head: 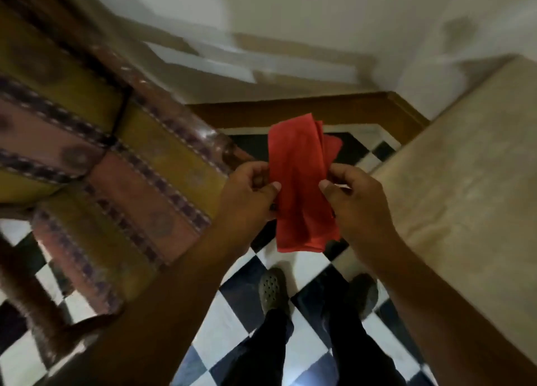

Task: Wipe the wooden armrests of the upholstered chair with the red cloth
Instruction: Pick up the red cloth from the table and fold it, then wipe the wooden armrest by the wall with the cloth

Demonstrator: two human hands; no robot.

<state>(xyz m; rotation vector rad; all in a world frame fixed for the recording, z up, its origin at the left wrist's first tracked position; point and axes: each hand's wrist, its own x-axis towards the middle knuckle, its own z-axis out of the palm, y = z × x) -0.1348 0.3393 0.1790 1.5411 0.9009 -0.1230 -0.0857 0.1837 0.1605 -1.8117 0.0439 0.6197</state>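
A folded red cloth (300, 182) hangs in the air in front of me, above the floor. My left hand (247, 193) pinches its left edge and my right hand (359, 202) pinches its right edge. The upholstered chair (116, 164), striped in yellow and pink fabric, fills the left side. Its glossy dark wooden armrest (186, 118) runs diagonally just left of the cloth, apart from both hands. A second wooden arm or leg (35, 304) shows blurred at the lower left.
Black-and-white checkered floor tiles (232, 321) lie below, with my two shoes (273, 289) on them. A beige flat surface (465, 188) stands close on the right. A white wall (319, 22) with a brown skirting board (305, 109) closes the space ahead.
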